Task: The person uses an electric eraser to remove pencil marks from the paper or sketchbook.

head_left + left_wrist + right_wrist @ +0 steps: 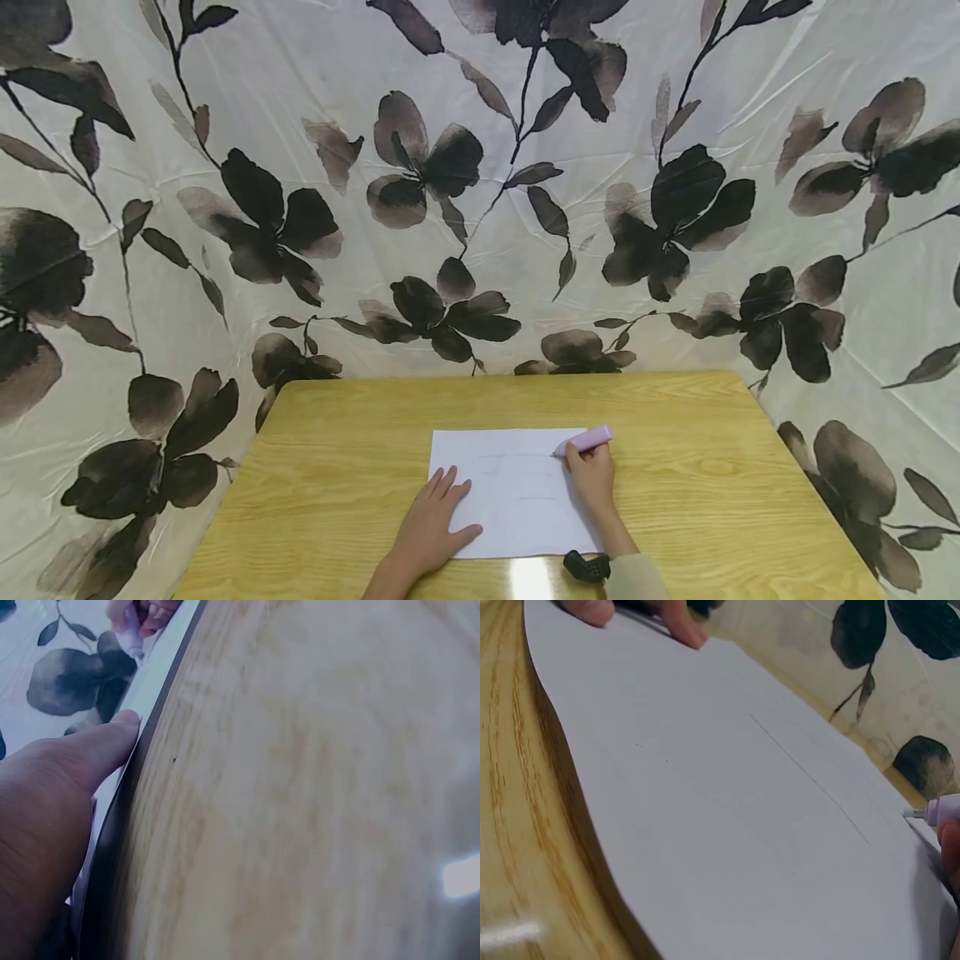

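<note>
A white sheet of paper [517,525] lies on the wooden table with a few faint thin lines on it. My left hand [427,525] rests on its left side, fingers spread and thumb out near the lower edge. In my right hand [594,482], at the upper right of the sheet, I grip a thick lavender pen-shaped tool [588,438]. Its narrow grey tip points down-left at the paper; the right wrist view shows the tool [943,810] at the sheet's edge. One thin dark line [810,778] runs across the paper there. Whether the tip touches is unclear.
The yellow wood-grain table [337,467] extends on both sides of the sheet. A floral cloth [480,208] hangs behind and at both sides. Below the sheet's lower right corner is a small black device [587,567] by my right wrist.
</note>
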{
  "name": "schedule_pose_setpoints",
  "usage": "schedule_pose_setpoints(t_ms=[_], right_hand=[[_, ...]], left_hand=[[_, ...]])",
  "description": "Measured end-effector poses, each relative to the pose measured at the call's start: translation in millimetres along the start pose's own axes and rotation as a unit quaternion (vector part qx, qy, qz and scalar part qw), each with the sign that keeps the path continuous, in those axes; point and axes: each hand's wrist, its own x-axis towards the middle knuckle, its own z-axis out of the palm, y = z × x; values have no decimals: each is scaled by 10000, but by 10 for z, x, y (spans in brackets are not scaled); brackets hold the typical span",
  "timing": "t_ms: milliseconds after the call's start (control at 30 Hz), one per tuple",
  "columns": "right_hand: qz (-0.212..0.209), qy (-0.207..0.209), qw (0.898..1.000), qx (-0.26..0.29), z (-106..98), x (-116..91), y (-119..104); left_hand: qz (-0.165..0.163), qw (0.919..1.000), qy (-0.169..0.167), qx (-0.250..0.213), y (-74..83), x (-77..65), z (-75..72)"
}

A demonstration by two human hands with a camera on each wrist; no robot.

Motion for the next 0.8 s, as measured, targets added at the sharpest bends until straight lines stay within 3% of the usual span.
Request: schedule_pose_setpoints(t_ms=[200,467,800], right_hand=[[51,-86,9998,162,-11,-15,-44],[-233,-212,9995,63,-58,-153,-347],[49,60,9993,364,-8,19,9]], left_hand=[[-4,10000,10,-43,8,-10,2],[-25,10000,19,-26,14,-26,7],[47,9999,92,-97,33,-22,-24]])
